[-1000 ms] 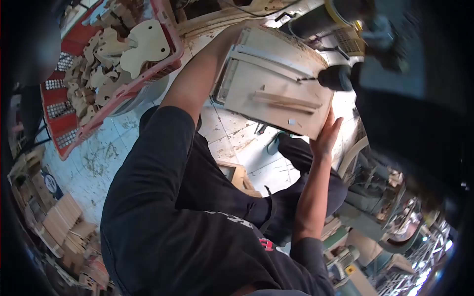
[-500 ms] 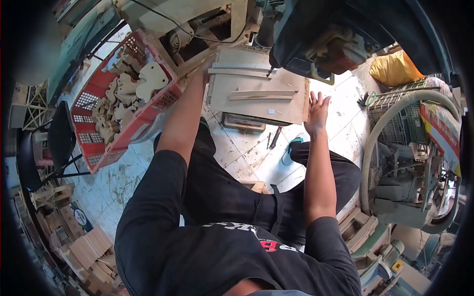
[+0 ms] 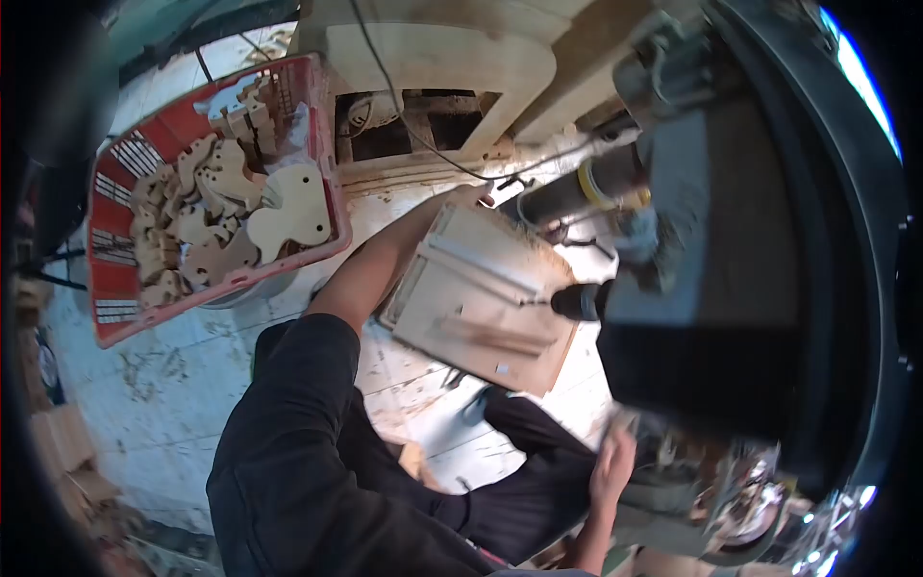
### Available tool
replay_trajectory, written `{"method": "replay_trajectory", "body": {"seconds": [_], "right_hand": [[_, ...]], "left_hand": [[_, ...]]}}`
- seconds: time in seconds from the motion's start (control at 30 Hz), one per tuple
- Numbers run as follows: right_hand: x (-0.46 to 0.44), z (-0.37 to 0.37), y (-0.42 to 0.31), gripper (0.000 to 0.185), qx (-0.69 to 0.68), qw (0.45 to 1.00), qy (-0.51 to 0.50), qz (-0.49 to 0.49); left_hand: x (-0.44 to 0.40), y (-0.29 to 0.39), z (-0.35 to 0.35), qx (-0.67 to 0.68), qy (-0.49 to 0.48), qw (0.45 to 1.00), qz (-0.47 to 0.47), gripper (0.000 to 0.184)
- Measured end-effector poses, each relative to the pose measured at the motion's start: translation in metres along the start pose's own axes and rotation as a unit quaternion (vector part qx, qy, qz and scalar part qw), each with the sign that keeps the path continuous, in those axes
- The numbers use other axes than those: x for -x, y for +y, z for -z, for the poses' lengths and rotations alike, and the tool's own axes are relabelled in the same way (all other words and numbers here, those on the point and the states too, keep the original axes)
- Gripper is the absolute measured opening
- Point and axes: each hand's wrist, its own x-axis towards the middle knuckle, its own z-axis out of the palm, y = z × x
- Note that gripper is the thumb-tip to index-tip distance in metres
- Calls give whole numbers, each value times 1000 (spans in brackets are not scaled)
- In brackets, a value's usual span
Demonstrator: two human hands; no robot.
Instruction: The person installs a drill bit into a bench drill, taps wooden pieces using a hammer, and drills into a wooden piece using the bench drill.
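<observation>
My left hand [image 3: 469,195] is at the far left corner of the wooden board [image 3: 466,298], its fingers mostly out of sight. A metal strip [image 3: 486,272] and a thin wooden strip [image 3: 495,337] lie on the board, with a small white piece [image 3: 502,369] close to its near edge. Above the board's right side, the black drill chuck [image 3: 575,302] points at the strips. Down at the right, beside my knee, my right hand [image 3: 613,462] is closed; something pale and blurred shows at its fingertips.
A red plastic crate [image 3: 341,216] full of cut wooden shapes stands at the left. The dark machine body [image 3: 711,356] fills the right side. A cable [image 3: 394,91] hangs near the pale machine base [image 3: 433,53]. Tiled floor [image 3: 163,404] with sawdust lies below the crate.
My right hand has left the board's right edge, moved down beside my knee and closed. My left hand stays by the board's far corner. The view has swung round.
</observation>
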Motion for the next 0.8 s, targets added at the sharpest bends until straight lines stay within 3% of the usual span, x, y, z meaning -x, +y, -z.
{"method": "replay_trajectory", "body": {"seconds": [0.03,0.1,0.13,0.2,0.23,0.3,0.33,0.4,0.47,0.5,0.53,0.57,0.6,0.67,0.7,0.8], "right_hand": [[19,2,12,27,-12,998,4,-60],[52,-7,48,26,116,993,16,-19],[50,-7,30,25,84,994,28,-64],[42,-12,10,22,98,988,51,-108],[33,-13,-11,24,83,979,52,-182],[18,-10,-34,25,29,978,25,-206],[18,-10,-24,25,34,977,18,-210],[14,-12,-9,25,80,990,15,-116],[10,-15,-21,26,25,988,4,-153],[5,-13,-33,26,-30,982,-2,-189],[5,-13,-34,26,-27,979,-7,-201],[0,-10,-55,25,21,968,-14,-251],[6,-12,-41,25,51,977,3,-206],[10,-21,-17,25,80,983,14,-162],[10,-23,-10,25,70,988,18,-140],[13,-18,5,24,74,991,12,-112]], "left_hand": [[-16,1,-2,22,-60,998,-24,47],[-34,14,-16,31,-32,997,-58,40],[-26,31,-20,42,-23,998,-43,36],[-29,57,-32,119,-16,985,-126,40],[-28,70,-37,154,-7,972,-179,43],[-24,84,-43,161,-75,953,-247,48],[-23,83,-42,35,-77,944,-319,55],[-29,76,-47,8,-33,935,-352,52],[-25,72,-50,58,-15,926,-372,42],[-23,69,-52,25,55,914,-400,42],[-4,71,-41,-147,82,931,-324,40],[18,76,-30,-316,99,913,-238,38],[29,80,-29,-314,95,915,-233,38],[42,79,-26,-404,-23,894,-190,37],[33,68,-22,-443,-30,866,-229,33],[1,30,-16,-464,60,843,-264,40]]}}
